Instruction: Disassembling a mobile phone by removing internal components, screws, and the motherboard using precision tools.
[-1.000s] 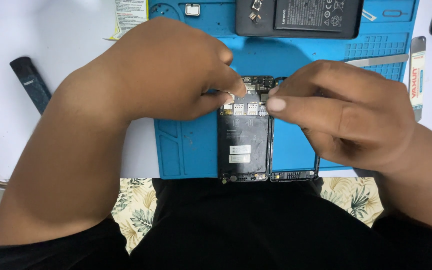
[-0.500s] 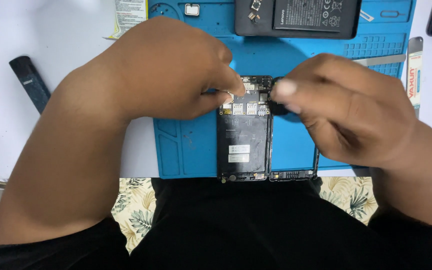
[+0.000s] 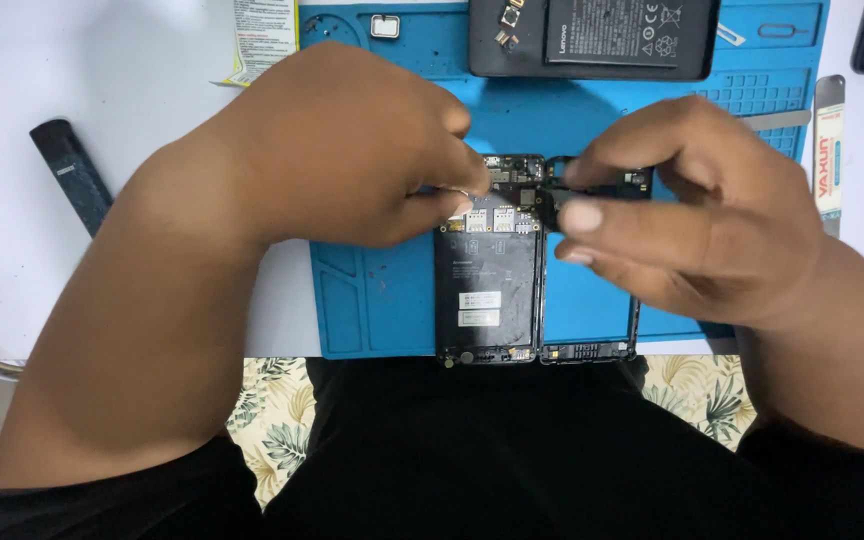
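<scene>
A blue mat (image 3: pixel 382 300) covers the white tabletop (image 3: pixel 102 90); on it lies an opened phone (image 3: pixel 487 290). The left hand (image 3: pixel 352 150) pinches its top edge, the right hand (image 3: pixel 692 210) pinches a small black part (image 3: pixel 544 200) beside it

Opened black phone (image 3: pixel 487 285), back removed, circuit board exposed, flat on blue mat, black frame (image 3: pixel 592 345) beside it
</scene>
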